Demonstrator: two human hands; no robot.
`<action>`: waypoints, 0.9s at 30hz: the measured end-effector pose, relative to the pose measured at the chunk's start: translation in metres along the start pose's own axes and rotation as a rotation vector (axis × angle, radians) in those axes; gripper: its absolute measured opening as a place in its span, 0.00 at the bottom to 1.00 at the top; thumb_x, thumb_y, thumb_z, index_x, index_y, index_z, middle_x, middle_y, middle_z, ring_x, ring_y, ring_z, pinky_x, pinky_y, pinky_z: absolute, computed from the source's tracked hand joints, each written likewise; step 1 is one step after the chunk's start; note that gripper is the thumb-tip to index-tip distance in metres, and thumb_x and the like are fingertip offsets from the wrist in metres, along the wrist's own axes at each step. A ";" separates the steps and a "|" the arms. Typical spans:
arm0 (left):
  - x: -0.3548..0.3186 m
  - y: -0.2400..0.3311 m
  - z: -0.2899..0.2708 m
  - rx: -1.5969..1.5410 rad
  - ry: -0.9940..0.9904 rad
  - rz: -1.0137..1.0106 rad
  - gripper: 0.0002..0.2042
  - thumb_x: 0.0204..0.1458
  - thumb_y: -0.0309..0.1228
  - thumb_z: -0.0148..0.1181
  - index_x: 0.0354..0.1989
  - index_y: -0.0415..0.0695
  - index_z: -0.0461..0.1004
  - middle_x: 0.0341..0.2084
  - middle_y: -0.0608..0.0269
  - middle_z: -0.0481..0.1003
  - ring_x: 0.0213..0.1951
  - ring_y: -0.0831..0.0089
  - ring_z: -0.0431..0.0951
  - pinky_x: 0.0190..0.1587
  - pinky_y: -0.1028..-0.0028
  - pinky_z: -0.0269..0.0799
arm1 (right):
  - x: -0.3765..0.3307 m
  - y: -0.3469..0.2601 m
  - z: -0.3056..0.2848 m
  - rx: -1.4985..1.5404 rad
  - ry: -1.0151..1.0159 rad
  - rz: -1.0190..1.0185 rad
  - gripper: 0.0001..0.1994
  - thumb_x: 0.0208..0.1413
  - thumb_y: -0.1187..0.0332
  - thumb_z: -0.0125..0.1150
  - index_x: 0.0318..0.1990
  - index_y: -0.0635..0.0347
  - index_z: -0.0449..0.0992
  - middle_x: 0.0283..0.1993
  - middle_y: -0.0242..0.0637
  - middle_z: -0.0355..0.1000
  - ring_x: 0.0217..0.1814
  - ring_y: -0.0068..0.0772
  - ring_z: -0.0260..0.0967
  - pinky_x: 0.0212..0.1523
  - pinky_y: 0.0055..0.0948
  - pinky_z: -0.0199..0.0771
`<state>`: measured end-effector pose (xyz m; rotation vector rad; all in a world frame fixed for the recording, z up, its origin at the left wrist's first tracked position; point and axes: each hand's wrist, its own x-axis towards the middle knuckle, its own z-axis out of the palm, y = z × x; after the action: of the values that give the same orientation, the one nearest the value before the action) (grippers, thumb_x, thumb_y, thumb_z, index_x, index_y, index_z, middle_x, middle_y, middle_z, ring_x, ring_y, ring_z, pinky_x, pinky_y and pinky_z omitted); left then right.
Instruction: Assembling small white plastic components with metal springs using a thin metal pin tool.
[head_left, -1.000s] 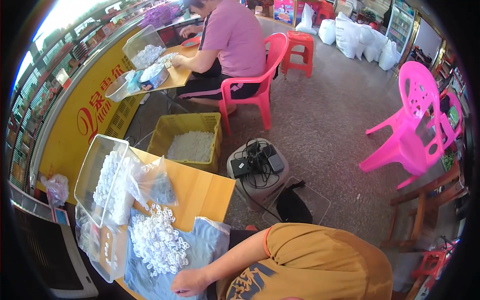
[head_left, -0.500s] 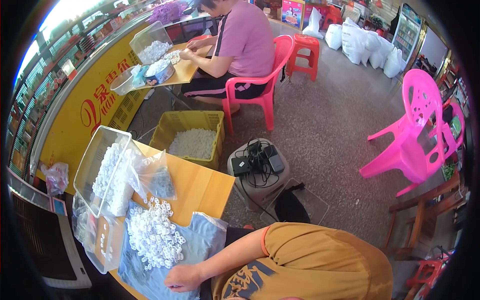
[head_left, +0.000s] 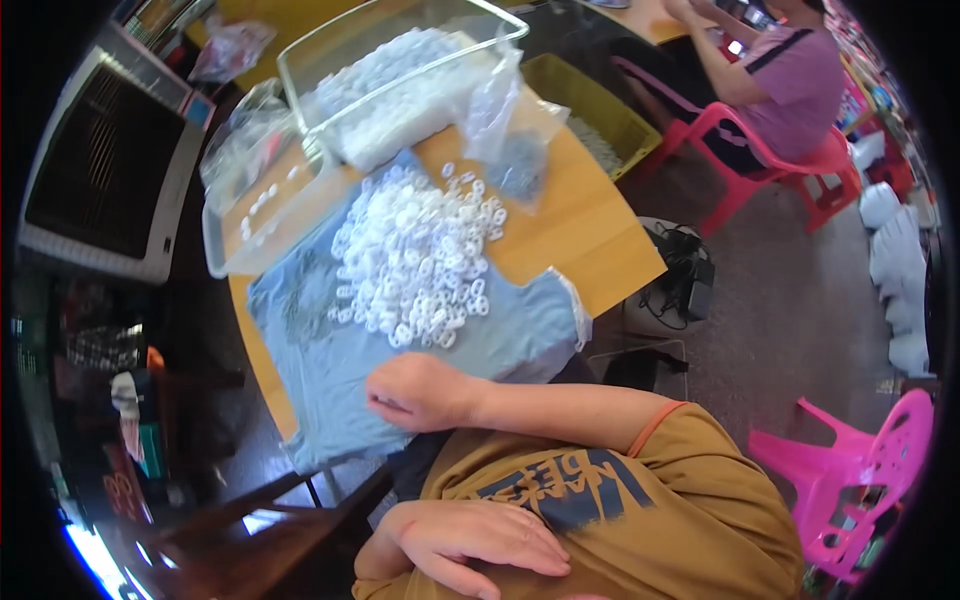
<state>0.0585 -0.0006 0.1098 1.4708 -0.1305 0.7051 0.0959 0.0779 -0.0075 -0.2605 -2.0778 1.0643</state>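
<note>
Here the right hand [head_left: 415,392] is resting loosely curled on the near edge of the blue cloth [head_left: 330,365], fingers bent in and holding nothing. The pile of small white rings [head_left: 415,255] is lying on the same cloth, just beyond this hand, to the far side, and it is stretching from near to far and a little to the right. So the right hand is the nearer one; the rings are close to its knuckles but not touching them.

The left hand [head_left: 470,540] is lying flat against the mustard shirt [head_left: 640,500], near the body, fingers spread a little and empty. It is well apart from the rings.

Behind the pile, a clear tray [head_left: 395,60] is holding many more white pieces. To its left, a second, lower clear tray [head_left: 260,215] is holding only a few rings. A thin plastic bag [head_left: 510,130] with some bluish pieces inside is lying on the wooden table [head_left: 580,230], just right of the pile.

At the far right another person in a pink shirt [head_left: 790,85] is sitting on a red chair [head_left: 790,170].
</note>
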 end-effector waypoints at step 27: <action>0.009 0.007 -0.071 0.706 0.754 -0.651 0.12 0.57 0.32 0.47 0.42 0.36 0.69 0.33 0.56 0.73 0.37 0.68 0.71 0.45 0.68 0.66 | -0.055 0.032 -0.107 -0.866 0.493 0.142 0.17 0.42 0.66 0.55 0.40 0.61 0.65 0.47 0.46 0.63 0.49 0.46 0.62 0.48 0.42 0.64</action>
<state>0.0385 0.0680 0.1113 1.6516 1.2288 0.7397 0.2050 0.1355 -0.0239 -0.9944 -1.9443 0.0732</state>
